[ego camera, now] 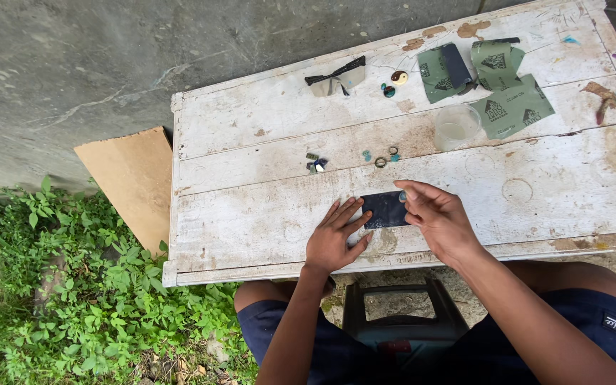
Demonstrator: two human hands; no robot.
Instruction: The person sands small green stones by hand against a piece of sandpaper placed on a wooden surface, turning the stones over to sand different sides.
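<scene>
Fingers of the left hand (333,242) lie flat, pinning a dark abrasive sheet (385,209) to the white worktop (251,214); right hand (436,217) pinches a small bluish stone (402,196) on its corner; rubbing looks underway, more pieces (315,164) untouched.

You have a single view, worn on your head, looking steeply down from close above the white table (265,214). It faces forward past your knees, with concrete ground beyond the far edge and weeds (73,285) at the left.
</scene>
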